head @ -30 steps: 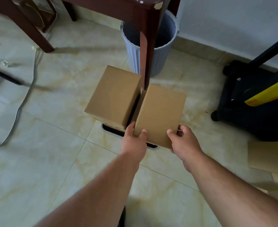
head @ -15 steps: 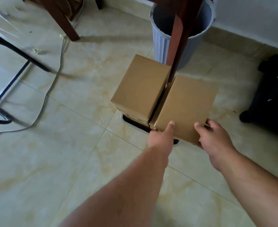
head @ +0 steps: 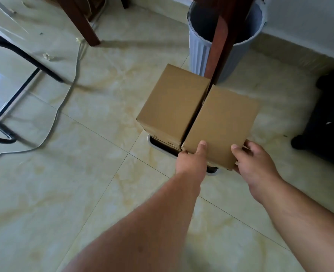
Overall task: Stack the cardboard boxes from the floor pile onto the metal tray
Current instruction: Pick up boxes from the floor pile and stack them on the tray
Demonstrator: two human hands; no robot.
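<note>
The left hand point(head: 191, 160) gripped the near left corner of the right cardboard box point(head: 221, 124), its thumb pressed flat on the top face and the other fingers wrapped under the near edge, out of sight. The right hand point(head: 254, 165) clasped the near right corner of the same box: thumb on the top face, curled fingers point(head: 249, 148) against the right side. Both hands were closed on the box rather than spread wide (whether the hidden fingers bore its weight could not be told).

That box sat beside the left cardboard box point(head: 172, 107), with only a thin dark gap between them, and their top faces looked about level. Both stood over the metal tray point(head: 213, 171), of which only the pale rounded rim and a strip of dark interior showed at the near side, below the boxes. The tray rested on the tiled floor point(head: 83, 173).

No brand, label or writing could be read on either box; the top faces were plain brown cardboard, and a few small dark marks on the near side of the left box were too small to make out.

A dark red wooden table leg point(head: 221, 46) came down just behind the boxes, in front of a grey ribbed waste bin point(head: 199, 54). A grey cable point(head: 71, 75) trailed across the floor to the left, and a black object point(head: 327, 118) lay to the right.
</note>
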